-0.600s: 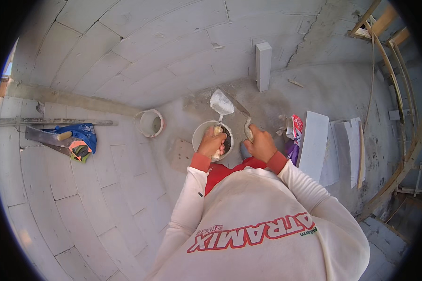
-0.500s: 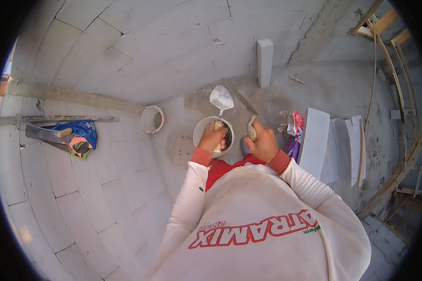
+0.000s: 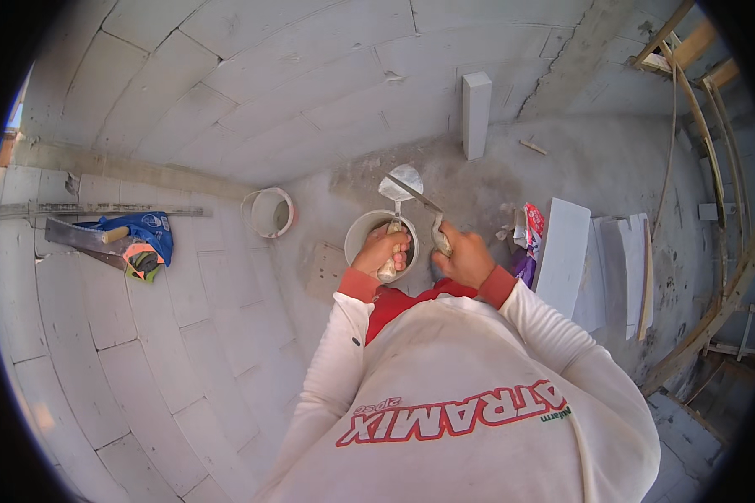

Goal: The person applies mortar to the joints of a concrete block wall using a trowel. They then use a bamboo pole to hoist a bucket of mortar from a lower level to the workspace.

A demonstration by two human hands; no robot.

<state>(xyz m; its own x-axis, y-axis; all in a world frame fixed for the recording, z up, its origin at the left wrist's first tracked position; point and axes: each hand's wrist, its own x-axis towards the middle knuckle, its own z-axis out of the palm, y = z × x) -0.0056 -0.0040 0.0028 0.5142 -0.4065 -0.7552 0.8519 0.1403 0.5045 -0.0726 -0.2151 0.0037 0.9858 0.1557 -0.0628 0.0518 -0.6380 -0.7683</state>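
Note:
A square-bladed trowel with pale material on its blade rises above a white bucket. My left hand is closed on its crusted handle, over the bucket. To the right, my right hand grips a long narrow blade tool by a pale, crusted handle. That blade points up and left and lies across the trowel's blade; I cannot tell whether they touch. The inside of the bucket is partly hidden by my left hand.
A second bucket sits by the block wall. A blue bag with saws lies at left. An upright pale block stands behind. At right are torn packaging, leaning boards and wooden framing.
Both tools shifted slightly over the last moments. The narrow blade in my right hand tipped leftward from beside the trowel to across its blade. Both hands keep their grips.

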